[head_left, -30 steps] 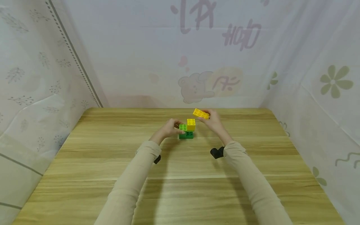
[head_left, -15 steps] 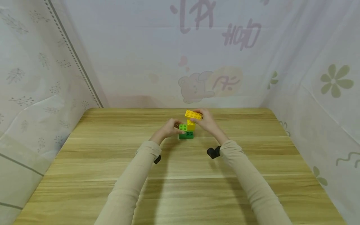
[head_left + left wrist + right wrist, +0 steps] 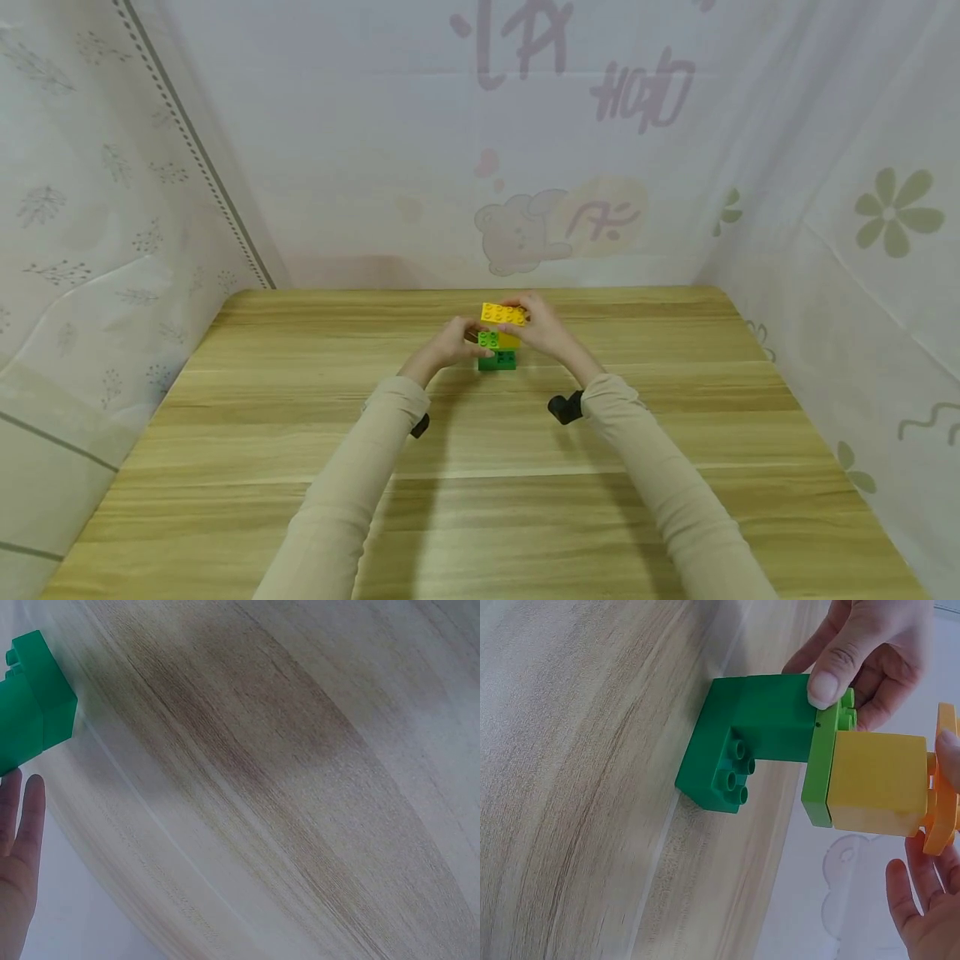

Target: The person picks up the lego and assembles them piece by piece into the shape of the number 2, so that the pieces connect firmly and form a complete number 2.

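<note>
A stack of toy building bricks stands on the table. At its bottom are dark green bricks [image 3: 769, 712] in a stepped shape, topped by a thin light green brick [image 3: 820, 772]. A square yellow brick [image 3: 877, 780] sits on the light green one, off to its right in the head view. My left hand [image 3: 453, 340] grips the stack's left side, its thumb at the joint of light and dark green. My right hand [image 3: 546, 329] pinches a thin yellow-orange brick [image 3: 501, 313], which lies against the studs on top of the yellow brick, slightly tilted in the right wrist view.
The wooden table [image 3: 480, 517] spreads out around the stack, its back edge not far behind. Patterned cloth [image 3: 360, 167] hangs at the back and both sides. A black wrist-camera mount [image 3: 566, 408] juts from the right sleeve, close over the table.
My right hand has moved left and slightly down, carrying the thin yellow-orange brick from beside the stack onto the top of the yellow brick. My left hand has kept its grip in place.
</note>
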A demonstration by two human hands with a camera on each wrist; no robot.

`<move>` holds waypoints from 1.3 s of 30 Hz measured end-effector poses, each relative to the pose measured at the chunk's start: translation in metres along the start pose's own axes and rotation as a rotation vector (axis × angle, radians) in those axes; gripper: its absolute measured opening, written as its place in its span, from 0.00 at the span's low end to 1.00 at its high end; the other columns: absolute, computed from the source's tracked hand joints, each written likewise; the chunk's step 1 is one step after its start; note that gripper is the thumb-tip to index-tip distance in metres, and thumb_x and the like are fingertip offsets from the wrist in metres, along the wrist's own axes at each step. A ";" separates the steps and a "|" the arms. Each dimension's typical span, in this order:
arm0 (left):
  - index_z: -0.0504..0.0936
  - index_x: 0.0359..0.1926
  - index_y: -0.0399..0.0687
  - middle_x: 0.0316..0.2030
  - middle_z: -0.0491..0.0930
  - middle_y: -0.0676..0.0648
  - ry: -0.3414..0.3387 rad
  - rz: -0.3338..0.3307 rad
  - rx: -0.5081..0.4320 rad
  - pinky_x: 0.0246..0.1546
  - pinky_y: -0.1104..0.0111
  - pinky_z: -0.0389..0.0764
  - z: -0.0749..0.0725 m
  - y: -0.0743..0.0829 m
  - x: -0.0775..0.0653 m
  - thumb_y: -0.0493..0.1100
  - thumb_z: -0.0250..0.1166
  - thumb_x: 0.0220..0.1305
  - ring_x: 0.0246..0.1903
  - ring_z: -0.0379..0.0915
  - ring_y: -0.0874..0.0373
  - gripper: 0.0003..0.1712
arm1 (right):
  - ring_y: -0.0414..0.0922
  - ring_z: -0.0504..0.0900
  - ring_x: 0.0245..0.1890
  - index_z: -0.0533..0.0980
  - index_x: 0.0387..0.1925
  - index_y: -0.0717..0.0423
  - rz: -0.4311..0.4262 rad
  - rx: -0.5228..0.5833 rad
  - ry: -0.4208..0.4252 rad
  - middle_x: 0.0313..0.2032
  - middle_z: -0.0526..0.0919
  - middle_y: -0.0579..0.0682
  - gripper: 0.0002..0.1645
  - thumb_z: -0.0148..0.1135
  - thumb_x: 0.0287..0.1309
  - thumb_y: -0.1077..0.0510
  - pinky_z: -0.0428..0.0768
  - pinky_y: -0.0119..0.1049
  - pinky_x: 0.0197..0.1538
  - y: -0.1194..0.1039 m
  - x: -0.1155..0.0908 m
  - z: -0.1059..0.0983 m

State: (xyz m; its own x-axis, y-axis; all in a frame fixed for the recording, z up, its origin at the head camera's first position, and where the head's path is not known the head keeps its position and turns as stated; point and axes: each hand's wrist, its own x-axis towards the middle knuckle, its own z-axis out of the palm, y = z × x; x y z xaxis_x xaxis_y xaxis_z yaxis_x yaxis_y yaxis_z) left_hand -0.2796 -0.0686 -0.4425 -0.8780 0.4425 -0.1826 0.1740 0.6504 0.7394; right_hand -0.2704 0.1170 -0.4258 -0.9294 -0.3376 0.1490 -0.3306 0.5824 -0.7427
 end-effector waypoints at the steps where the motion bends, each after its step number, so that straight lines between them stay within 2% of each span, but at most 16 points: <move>1: 0.71 0.54 0.35 0.52 0.73 0.37 -0.001 -0.001 0.000 0.54 0.58 0.73 0.000 0.000 0.000 0.42 0.65 0.56 0.53 0.69 0.45 0.26 | 0.52 0.70 0.49 0.71 0.54 0.60 -0.008 0.003 -0.008 0.51 0.70 0.60 0.24 0.62 0.55 0.58 0.73 0.46 0.52 0.000 0.000 0.000; 10: 0.71 0.56 0.38 0.49 0.76 0.38 -0.015 0.054 -0.035 0.52 0.59 0.75 0.000 0.000 -0.002 0.39 0.64 0.57 0.51 0.71 0.45 0.25 | 0.50 0.70 0.47 0.71 0.55 0.57 -0.032 0.024 -0.061 0.49 0.71 0.58 0.25 0.62 0.55 0.56 0.73 0.44 0.52 0.003 0.000 0.003; 19: 0.72 0.54 0.38 0.47 0.77 0.39 -0.018 0.047 -0.052 0.51 0.60 0.76 0.000 -0.001 -0.002 0.38 0.64 0.56 0.49 0.72 0.47 0.23 | 0.49 0.72 0.46 0.72 0.54 0.55 -0.050 0.069 -0.087 0.52 0.74 0.56 0.24 0.61 0.55 0.55 0.73 0.43 0.52 0.007 0.002 0.005; 25: 0.73 0.54 0.38 0.48 0.76 0.39 -0.012 0.046 -0.060 0.51 0.60 0.76 0.000 -0.001 -0.002 0.38 0.65 0.56 0.49 0.72 0.46 0.23 | 0.51 0.74 0.46 0.70 0.57 0.53 0.034 0.210 -0.093 0.54 0.74 0.55 0.26 0.60 0.56 0.53 0.76 0.41 0.49 0.015 0.001 0.007; 30: 0.73 0.53 0.37 0.48 0.76 0.38 -0.010 0.040 -0.063 0.51 0.60 0.76 0.000 0.001 -0.001 0.38 0.65 0.56 0.49 0.72 0.45 0.24 | 0.53 0.75 0.46 0.70 0.58 0.53 0.099 0.309 -0.115 0.55 0.74 0.57 0.27 0.61 0.56 0.55 0.76 0.50 0.52 0.016 0.001 0.004; 39: 0.72 0.54 0.37 0.48 0.76 0.38 -0.013 0.043 -0.082 0.49 0.60 0.77 0.000 0.000 -0.002 0.38 0.65 0.56 0.49 0.72 0.45 0.24 | 0.51 0.74 0.46 0.69 0.59 0.55 0.111 0.371 -0.138 0.55 0.74 0.57 0.29 0.62 0.55 0.55 0.73 0.53 0.54 0.018 0.003 0.005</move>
State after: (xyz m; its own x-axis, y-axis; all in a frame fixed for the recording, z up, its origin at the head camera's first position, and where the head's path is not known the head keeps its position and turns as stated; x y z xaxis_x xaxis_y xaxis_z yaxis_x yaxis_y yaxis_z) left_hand -0.2781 -0.0700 -0.4420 -0.8645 0.4773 -0.1576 0.1739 0.5782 0.7972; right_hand -0.2787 0.1231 -0.4418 -0.9171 -0.3984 -0.0157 -0.1245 0.3236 -0.9380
